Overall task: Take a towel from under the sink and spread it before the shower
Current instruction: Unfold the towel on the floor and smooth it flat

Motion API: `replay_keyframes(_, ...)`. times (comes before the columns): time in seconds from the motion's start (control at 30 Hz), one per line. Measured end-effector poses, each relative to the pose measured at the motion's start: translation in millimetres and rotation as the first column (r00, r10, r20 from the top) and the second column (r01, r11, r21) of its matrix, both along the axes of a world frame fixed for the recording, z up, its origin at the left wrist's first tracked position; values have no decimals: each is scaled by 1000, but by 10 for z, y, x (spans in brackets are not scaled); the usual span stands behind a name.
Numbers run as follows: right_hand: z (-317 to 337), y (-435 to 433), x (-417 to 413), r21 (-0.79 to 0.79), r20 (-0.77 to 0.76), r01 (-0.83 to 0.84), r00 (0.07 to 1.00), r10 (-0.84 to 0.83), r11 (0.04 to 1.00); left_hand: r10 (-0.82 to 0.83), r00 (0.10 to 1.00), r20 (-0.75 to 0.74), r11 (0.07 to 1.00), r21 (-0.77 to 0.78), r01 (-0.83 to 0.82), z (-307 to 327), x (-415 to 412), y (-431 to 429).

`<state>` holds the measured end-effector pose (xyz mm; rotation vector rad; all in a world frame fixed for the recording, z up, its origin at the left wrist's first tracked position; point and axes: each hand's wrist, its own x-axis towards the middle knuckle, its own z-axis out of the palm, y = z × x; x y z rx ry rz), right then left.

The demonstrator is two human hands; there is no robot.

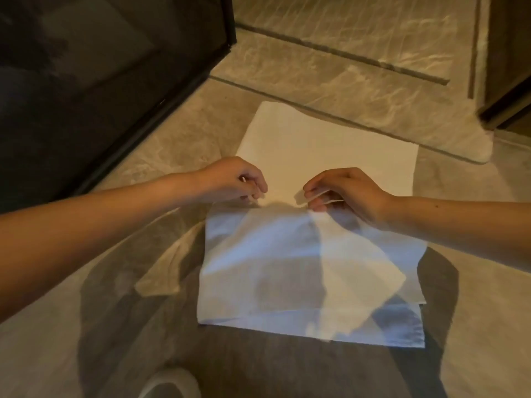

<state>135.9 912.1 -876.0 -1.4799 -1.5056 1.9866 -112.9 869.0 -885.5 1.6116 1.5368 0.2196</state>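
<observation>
Towel (313, 145): white, thin, lying on marbled floor tile (359, 81) just before the raised shower threshold (402, 122), beside a dark glass panel (100, 67) at left. Far part flat on the floor; near part raised in a fold and draped toward the camera.

Handling, by judgement: light, soft, limp; no stiffness, sagging wherever unsupported. Not fragile. Liable to slide on smooth tile, so better laid than dragged. Best held along the folded edge or at corners, well apart, to keep it from bunching.

Left hand (235, 179): pinched shut on the towel's fold line, thumb against fingers.
Right hand (347, 191): likewise pinched on the same fold, cloth edge showing between fingers.
Hands near each other, not touching, a short sag of cloth between them.

Hidden or unclear: number of layers in the near part hard to count, with shadows and blur across it. Pale curved object (169, 383) at bottom edge cut off, unidentified. Sink not in view. Shower interior mostly out of frame.
</observation>
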Motion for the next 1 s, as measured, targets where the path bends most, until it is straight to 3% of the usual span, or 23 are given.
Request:
replay_keyframes(0.07,-20,111,15,257,53,39,997,-54,966,46,998,-39,969,246,-35,-122,99,152)
replay_keyframes(0.17,-210,272,124,552,413,-270,910,23,789,-127,943,-307,921,318,227,-395,256,370)
replay_keyframes(0.23,-377,359,177,565,632,-507,773,53,651,-195,857,-476,898,264,351,-586,339,476)
replay_keyframes(0.3,-555,420,182,541,750,-600,662,-14,590,-205,807,-553,887,244,392,-762,382,573)
replay_keyframes(0.37,-735,456,165,521,789,-586,608,-88,621,-184,801,-570,877,272,395,-903,410,630)
replay_keyframes(0.47,-980,428,124,545,762,-449,618,-196,708,-149,826,-544,839,373,397,-1021,390,683)
replay_keyframes(0.6,-1119,495,107,614,728,-387,613,-305,688,-139,830,-541,806,425,412,-1061,375,824)
replay_keyframes(0.87,-1096,768,181,604,748,-397,582,-320,691,-129,811,-571,816,404,414,-1072,479,1118)
replay_keyframes(1.0,-1015,772,145,528,806,-441,530,-264,726,-166,810,-563,843,345,412,-1024,496,1147)
